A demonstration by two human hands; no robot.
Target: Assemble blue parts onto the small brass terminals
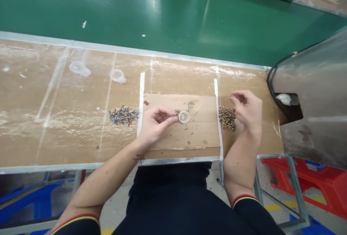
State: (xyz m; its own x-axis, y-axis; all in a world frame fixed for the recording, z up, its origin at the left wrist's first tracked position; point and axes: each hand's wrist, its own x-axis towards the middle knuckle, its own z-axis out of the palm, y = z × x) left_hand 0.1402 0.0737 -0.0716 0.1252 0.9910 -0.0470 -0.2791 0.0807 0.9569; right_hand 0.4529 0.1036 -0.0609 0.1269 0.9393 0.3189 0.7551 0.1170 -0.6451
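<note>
My left hand (158,123) pinches a small bluish piece, too small to make out well, at the left rim of a small clear round cup (184,117). The cup stands on a cardboard sheet (168,139) between white tape strips. Above and to the right of the brass pile (227,118), my right hand (248,109) is raised with thumb and forefinger together; what they hold, if anything, is too small to tell. A pile of brass and blue pieces (124,116) lies left of my left hand. Near the cup are a thin wooden stick (197,109) and a few loose small pieces.
Two translucent plastic cups (80,68) (118,76) lie at the back left. Behind the table runs a green surface (173,18). A metal housing (314,101) with a black cable stands at the right, near several thin sticks (276,129). Red stools (325,188) are below.
</note>
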